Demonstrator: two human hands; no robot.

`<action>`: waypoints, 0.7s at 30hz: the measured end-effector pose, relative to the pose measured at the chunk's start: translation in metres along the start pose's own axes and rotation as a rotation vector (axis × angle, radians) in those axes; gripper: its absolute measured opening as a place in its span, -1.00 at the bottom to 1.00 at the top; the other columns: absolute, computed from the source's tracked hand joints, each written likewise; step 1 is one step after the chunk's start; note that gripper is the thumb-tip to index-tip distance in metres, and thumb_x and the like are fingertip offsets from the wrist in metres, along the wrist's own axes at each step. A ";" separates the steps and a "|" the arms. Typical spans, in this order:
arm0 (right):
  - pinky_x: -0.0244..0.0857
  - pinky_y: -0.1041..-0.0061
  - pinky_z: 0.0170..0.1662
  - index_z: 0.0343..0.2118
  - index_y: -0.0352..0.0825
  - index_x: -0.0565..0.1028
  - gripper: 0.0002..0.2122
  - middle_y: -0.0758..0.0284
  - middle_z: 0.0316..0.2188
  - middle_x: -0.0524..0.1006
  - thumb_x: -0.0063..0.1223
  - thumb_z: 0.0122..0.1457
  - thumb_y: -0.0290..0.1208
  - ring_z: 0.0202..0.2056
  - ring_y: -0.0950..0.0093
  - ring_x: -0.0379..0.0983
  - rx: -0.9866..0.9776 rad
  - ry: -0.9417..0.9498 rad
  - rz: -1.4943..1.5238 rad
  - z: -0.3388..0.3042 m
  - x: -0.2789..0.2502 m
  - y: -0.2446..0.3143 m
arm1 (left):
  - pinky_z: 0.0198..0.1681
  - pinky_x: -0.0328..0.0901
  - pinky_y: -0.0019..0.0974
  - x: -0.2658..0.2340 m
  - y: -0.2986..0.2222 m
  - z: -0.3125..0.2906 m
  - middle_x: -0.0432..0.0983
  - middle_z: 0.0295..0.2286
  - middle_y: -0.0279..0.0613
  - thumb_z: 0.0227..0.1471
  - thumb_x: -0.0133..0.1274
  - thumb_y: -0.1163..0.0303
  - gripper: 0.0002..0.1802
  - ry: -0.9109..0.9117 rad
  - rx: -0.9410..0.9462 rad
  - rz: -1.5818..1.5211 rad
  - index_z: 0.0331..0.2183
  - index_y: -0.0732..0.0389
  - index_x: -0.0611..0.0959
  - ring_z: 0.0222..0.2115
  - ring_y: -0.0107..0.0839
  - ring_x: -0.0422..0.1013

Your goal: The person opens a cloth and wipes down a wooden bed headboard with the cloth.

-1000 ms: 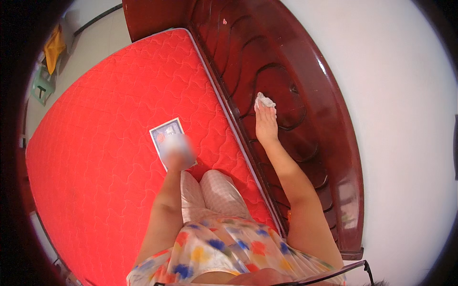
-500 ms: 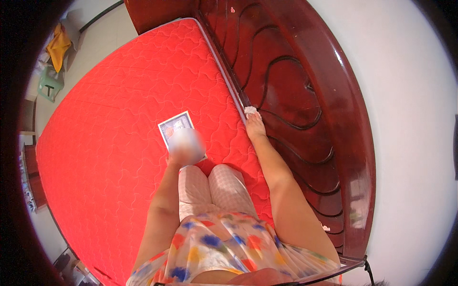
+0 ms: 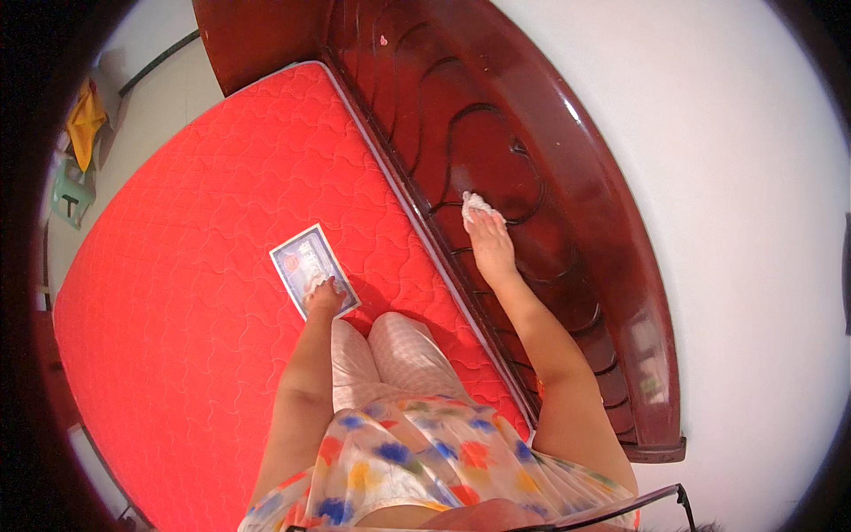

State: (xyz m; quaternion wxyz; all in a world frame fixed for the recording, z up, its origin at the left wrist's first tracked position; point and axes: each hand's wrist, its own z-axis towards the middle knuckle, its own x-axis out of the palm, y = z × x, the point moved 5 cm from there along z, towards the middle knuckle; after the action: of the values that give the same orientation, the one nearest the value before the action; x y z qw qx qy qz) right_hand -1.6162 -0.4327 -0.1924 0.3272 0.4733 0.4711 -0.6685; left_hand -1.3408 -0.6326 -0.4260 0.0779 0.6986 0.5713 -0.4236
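Observation:
My right hand (image 3: 491,245) is pressed on a crumpled white cloth (image 3: 480,209), which lies against the carved face of the dark red wooden headboard (image 3: 532,199). Its fingers cover the cloth's near side. My left hand (image 3: 325,298) rests on the lower part of a flat rectangular card (image 3: 295,251) with a pale border and bluish-purple print. The left fingers look curled over a whitish patch there; whether it is a separate thing or print, I cannot make out. The card lies on the red quilted mattress (image 3: 195,257).
My legs (image 3: 408,355) kneel on the mattress beside the headboard. A white wall (image 3: 736,222) rises behind the headboard. Beyond the mattress, at the far left, are a pale green stool (image 3: 71,192) and a yellow cloth (image 3: 85,124).
My right hand has moved the white cloth from the gap along the mattress edge up onto the headboard's carved panel. The view has shifted; my left hand stays on the card.

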 end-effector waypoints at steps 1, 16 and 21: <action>-0.22 0.36 0.25 -0.01 -0.36 0.36 -0.63 0.29 0.07 0.29 -0.21 0.09 -0.45 0.15 0.41 0.11 0.045 -0.031 0.055 0.001 -0.020 -0.001 | 0.03 0.17 -0.07 0.002 0.013 0.005 0.38 -0.07 -0.03 -0.14 0.08 0.08 -0.28 -0.041 0.029 0.014 0.08 0.07 0.32 -0.02 -0.14 0.29; -0.08 0.22 0.21 -0.07 -0.42 0.36 -0.67 0.21 0.06 0.29 -0.20 0.06 -0.53 0.07 0.26 0.20 0.213 -0.450 0.107 0.039 -0.070 -0.038 | -0.01 0.24 -0.19 -0.013 -0.021 0.001 0.42 -0.11 0.05 -0.14 0.11 0.12 -0.32 -0.064 0.162 -0.133 0.04 0.12 0.37 -0.09 -0.12 0.36; -0.03 0.21 0.16 -0.20 -0.36 0.45 -0.74 0.29 -0.07 0.40 -0.18 0.07 -0.43 -0.01 0.34 0.26 0.095 -0.403 0.034 0.101 -0.028 -0.021 | -0.01 0.23 -0.19 -0.031 -0.031 0.009 0.40 -0.12 0.11 -0.12 0.09 0.13 -0.33 -0.043 0.207 -0.194 0.04 0.14 0.37 -0.08 -0.08 0.35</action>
State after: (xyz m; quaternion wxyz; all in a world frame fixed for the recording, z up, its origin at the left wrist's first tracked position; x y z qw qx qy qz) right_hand -1.6575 -0.5205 -0.1482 0.4032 0.3529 0.3561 -0.7656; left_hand -1.3720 -0.6497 -0.3988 -0.0236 0.6351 0.5876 -0.5008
